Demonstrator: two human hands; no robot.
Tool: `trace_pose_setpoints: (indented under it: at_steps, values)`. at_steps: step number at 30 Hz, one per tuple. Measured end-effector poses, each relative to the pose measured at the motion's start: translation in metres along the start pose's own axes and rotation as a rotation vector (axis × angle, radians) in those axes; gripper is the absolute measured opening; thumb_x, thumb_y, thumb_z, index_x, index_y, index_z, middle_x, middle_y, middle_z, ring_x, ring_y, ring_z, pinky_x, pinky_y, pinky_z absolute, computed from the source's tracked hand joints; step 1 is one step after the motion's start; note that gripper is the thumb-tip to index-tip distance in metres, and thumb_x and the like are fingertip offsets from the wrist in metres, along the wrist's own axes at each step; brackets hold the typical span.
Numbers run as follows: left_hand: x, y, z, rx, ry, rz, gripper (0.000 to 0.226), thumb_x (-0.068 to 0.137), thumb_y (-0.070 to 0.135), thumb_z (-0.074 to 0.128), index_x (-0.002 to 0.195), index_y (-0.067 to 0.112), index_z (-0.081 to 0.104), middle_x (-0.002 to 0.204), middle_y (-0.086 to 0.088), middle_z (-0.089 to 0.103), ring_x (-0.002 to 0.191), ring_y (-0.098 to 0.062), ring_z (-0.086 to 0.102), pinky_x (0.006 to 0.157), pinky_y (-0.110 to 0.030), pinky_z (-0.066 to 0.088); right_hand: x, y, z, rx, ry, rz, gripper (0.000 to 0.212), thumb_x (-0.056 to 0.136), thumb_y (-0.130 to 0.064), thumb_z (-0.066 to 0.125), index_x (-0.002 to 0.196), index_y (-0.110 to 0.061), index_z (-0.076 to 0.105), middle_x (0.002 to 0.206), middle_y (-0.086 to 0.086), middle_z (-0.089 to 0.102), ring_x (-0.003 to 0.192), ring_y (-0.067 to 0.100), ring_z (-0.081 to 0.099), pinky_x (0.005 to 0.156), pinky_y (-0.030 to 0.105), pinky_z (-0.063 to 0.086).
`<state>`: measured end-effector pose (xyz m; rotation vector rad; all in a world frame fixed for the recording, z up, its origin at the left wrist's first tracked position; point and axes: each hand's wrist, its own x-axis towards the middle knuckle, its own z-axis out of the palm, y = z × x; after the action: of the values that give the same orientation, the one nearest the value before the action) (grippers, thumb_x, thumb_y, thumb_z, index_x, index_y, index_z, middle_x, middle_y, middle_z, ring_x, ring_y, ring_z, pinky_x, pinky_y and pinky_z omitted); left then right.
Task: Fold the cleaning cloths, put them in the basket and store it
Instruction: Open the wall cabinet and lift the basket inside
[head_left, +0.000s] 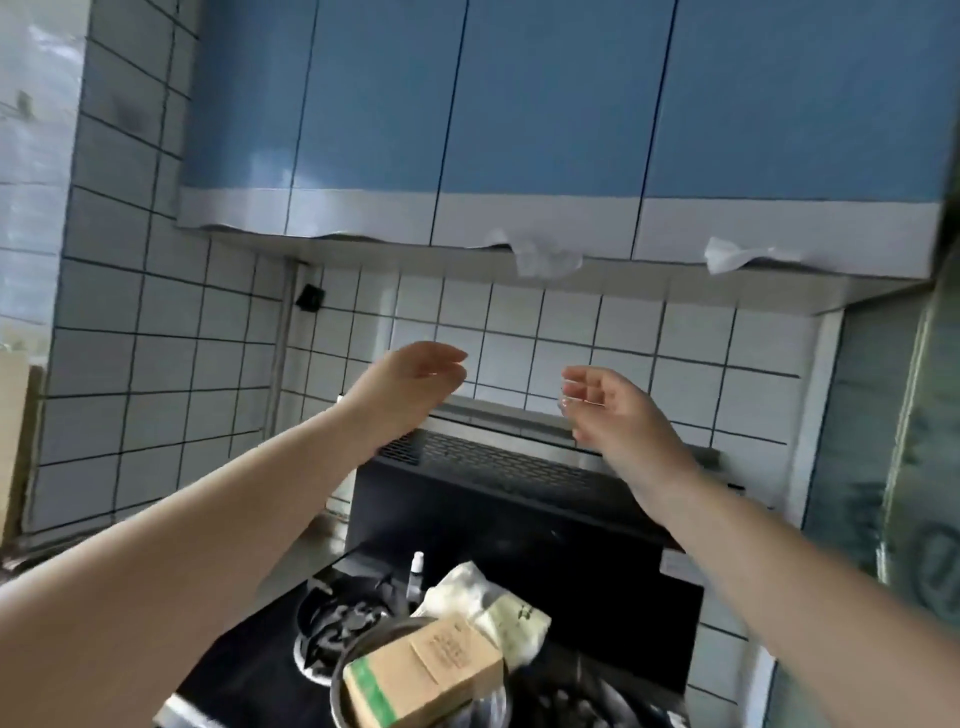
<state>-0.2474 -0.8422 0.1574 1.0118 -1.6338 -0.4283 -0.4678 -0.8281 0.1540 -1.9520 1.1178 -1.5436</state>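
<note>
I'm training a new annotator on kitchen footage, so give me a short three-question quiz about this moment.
1. True or false: the left hand grips a cloth.
2. The cardboard box lies: A) in a metal bowl on the stove; B) on the range hood; C) in the right hand.
3. Fill in: the wall cabinet doors are all ____.

Key: 1 false; 2 A; 3 closed.

Two crumpled white pieces, one (545, 260) near the middle and one (727, 257) further right, hang from the lower edge of the closed blue wall cabinets (545, 104). The blur leaves it unclear whether they are cloths or peeling film.
</note>
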Motion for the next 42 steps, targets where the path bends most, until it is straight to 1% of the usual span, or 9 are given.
trace_pose_setpoints:
  at_steps: [2, 10, 18, 21, 25, 31, 36, 40, 42]
  values:
    - [0.050, -0.003, 0.008, 0.058, -0.017, 0.064, 0.025, 0.091, 0.033, 0.057, 0.116, 0.033, 0.060, 0.101, 0.017, 0.063, 0.079, 0.007, 0.053, 0.060, -0.009, 0.038, 0.037, 0.006, -0.003, -0.062, 0.036, -0.044, 0.022, 0.087, -0.023, 0.060, 0.099, -0.042, 0.056, 0.111, -0.013, 0.060, 0.098, 0.002, 0.059, 0.090, 0.031, 0.050]
    - [0.224, -0.019, 0.026, 0.194, 0.030, 0.249, 0.032, 0.090, 0.031, 0.056, 0.121, 0.024, 0.059, 0.112, 0.008, 0.064, 0.085, -0.010, 0.058, 0.064, -0.017, 0.042, 0.173, 0.028, -0.009, -0.264, 0.147, -0.082, 0.031, 0.089, -0.024, 0.060, 0.119, -0.029, 0.055, 0.118, -0.009, 0.057, 0.101, 0.004, 0.057, 0.078, 0.019, 0.045]
    - [0.345, -0.023, 0.067, 0.670, 0.121, 0.583, 0.057, 0.092, 0.027, 0.050, 0.145, 0.017, 0.031, 0.149, -0.004, 0.034, 0.134, -0.026, 0.035, 0.108, -0.039, 0.030, 0.282, 0.049, -0.013, -0.564, 0.208, -0.086, 0.047, 0.088, -0.026, 0.059, 0.133, -0.023, 0.047, 0.137, 0.000, 0.049, 0.117, 0.018, 0.055, 0.078, 0.021, 0.037]
    - [0.363, -0.027, 0.093, 0.944, 0.169, 0.678, 0.061, 0.092, 0.030, 0.047, 0.146, 0.016, 0.023, 0.152, -0.004, 0.027, 0.139, -0.023, 0.029, 0.112, -0.041, 0.021, 0.300, 0.054, -0.014, -0.605, 0.245, -0.103, 0.048, 0.086, -0.025, 0.058, 0.133, -0.025, 0.047, 0.137, 0.000, 0.049, 0.116, 0.018, 0.055, 0.076, 0.023, 0.039]
    - [0.372, -0.033, 0.110, 1.105, 0.302, 0.700, 0.045, 0.090, 0.027, 0.047, 0.133, 0.015, 0.038, 0.137, -0.003, 0.042, 0.124, -0.022, 0.046, 0.098, -0.035, 0.033, 0.308, 0.059, -0.020, -0.645, 0.246, -0.081, 0.048, 0.087, -0.025, 0.057, 0.134, -0.026, 0.046, 0.137, 0.001, 0.049, 0.112, 0.023, 0.058, 0.078, 0.027, 0.043]
    - [0.378, -0.011, 0.112, 1.117, 0.311, 0.624, 0.036, 0.095, 0.040, 0.039, 0.119, 0.015, 0.052, 0.121, -0.007, 0.050, 0.112, -0.025, 0.051, 0.089, -0.036, 0.033, 0.308, 0.058, -0.023, -0.567, 0.241, -0.089, 0.048, 0.088, -0.025, 0.057, 0.135, -0.024, 0.046, 0.140, 0.001, 0.046, 0.117, 0.018, 0.054, 0.078, 0.024, 0.038]
    - [0.371, 0.003, 0.100, 1.061, 0.344, 0.603, 0.042, 0.098, 0.044, 0.030, 0.116, 0.014, 0.054, 0.117, -0.007, 0.056, 0.111, -0.027, 0.052, 0.086, -0.036, 0.033, 0.297, 0.053, -0.029, -0.533, 0.208, -0.026, 0.054, 0.090, -0.032, 0.055, 0.141, -0.022, 0.039, 0.141, 0.001, 0.045, 0.103, 0.013, 0.053, 0.059, 0.013, 0.035]
    - [0.357, 0.004, 0.074, 0.977, 0.392, 0.631, 0.043, 0.092, 0.053, 0.039, 0.106, 0.015, 0.055, 0.105, -0.005, 0.058, 0.102, -0.027, 0.055, 0.082, -0.036, 0.033, 0.287, 0.042, -0.019, -0.164, 0.218, 0.076, 0.068, 0.089, -0.032, 0.055, 0.148, -0.022, 0.023, 0.146, 0.000, 0.038, 0.120, 0.017, 0.044, 0.095, 0.029, 0.041]
    - [0.345, 0.004, 0.059, 0.940, 0.426, 0.637, 0.046, 0.089, 0.058, 0.042, 0.101, 0.016, 0.055, 0.099, -0.003, 0.058, 0.096, -0.026, 0.056, 0.080, -0.036, 0.033, 0.279, 0.033, -0.005, 0.037, 0.229, 0.003, 0.065, 0.088, -0.027, 0.053, 0.146, -0.029, 0.025, 0.140, -0.005, 0.043, 0.110, 0.010, 0.045, 0.087, 0.024, 0.046]
